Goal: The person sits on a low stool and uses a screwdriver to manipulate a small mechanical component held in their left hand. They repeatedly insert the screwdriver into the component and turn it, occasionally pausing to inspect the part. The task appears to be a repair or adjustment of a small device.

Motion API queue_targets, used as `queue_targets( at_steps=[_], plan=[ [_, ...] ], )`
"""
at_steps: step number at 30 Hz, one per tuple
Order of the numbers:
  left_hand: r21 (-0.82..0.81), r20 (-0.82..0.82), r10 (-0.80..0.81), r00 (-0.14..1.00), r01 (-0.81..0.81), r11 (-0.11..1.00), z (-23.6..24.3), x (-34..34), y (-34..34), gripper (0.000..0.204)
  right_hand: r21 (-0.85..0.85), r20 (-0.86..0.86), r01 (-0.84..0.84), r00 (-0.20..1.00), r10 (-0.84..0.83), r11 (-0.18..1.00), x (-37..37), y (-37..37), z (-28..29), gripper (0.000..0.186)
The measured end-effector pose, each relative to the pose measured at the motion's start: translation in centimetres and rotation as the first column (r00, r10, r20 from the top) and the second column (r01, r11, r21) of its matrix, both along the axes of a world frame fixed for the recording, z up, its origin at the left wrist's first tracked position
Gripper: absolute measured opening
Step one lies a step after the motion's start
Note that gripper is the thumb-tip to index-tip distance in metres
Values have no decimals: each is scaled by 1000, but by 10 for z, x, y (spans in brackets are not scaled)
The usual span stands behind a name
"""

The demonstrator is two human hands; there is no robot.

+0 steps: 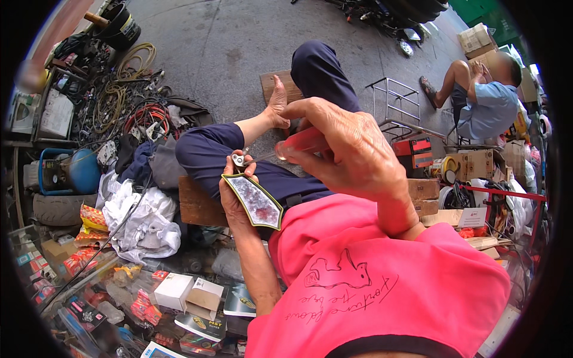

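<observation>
My left hand point(231, 194) grips a motorcycle mirror point(258, 203), angular in shape with a dark, yellow-green edged frame and a mottled reflecting face. At the mirror's upper end, a silvery metal mount point(239, 160) sits by my left fingertips. My right hand point(352, 143) is closed around a screwdriver point(304, 143) with a see-through red handle. Its thin shaft points left toward the mount; I cannot tell whether the tip touches it. Both hands are over my lap, above dark blue trousers point(215, 152).
At the left lie coiled cables point(134, 62), a tyre point(64, 209) and white cloth point(140, 224). Small boxes point(174, 291) crowd the lower left. A metal rack point(394, 98) stands to the right, near a seated person point(486, 104) in a blue shirt. Cardboard boxes point(477, 164) line the right side.
</observation>
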State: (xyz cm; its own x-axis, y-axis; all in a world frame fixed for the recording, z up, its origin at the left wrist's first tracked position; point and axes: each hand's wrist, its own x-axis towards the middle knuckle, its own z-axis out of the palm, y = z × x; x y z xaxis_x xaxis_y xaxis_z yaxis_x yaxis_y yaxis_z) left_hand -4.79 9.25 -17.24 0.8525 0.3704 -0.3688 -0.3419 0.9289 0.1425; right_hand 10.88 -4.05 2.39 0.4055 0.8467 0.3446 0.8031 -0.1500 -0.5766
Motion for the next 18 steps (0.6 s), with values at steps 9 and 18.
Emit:
queue_targets(
  at_steps=[9,18],
  plan=[
    [-8,-10,18,1000,-18,1000,0,0,-2,27,-63,46,40,998,-37,997,0,0,2,36],
    [1,-56,-6,998,6,1000,0,0,0,27,-183,15,104,995,-103,978,-1,1,-2,38]
  ],
)
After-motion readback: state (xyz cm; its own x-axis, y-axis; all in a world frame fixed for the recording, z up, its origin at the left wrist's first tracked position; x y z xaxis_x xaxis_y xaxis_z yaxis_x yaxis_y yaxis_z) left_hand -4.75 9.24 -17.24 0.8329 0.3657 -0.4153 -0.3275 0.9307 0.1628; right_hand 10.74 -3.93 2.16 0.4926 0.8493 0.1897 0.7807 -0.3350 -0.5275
